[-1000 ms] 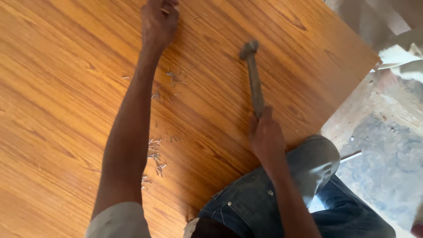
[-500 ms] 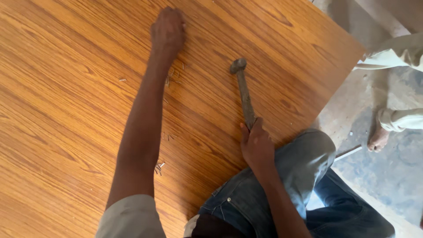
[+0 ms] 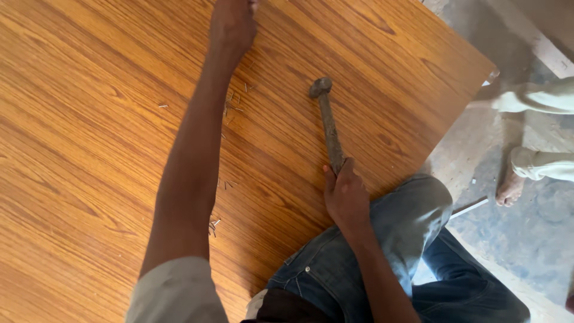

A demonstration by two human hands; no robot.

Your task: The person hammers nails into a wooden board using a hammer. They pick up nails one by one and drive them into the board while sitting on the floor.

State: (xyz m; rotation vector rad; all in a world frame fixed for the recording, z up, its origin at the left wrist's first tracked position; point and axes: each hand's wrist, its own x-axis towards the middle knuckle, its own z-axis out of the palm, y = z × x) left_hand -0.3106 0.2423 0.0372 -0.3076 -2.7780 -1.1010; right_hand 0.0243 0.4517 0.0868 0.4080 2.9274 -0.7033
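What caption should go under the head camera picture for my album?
Right hand grips a hammer lying on a wooden board, left hand pressed flat far ahead, small nails scattered between.

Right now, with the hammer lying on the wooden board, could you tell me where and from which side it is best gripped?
Grip the hammer at the lower end of its handle, coming from the near side by the knee. The head points away across the wooden board, leaving the long, slim shaft free towards the person. The right hand already wraps that end. The left hand rests far up the board, clear of it.
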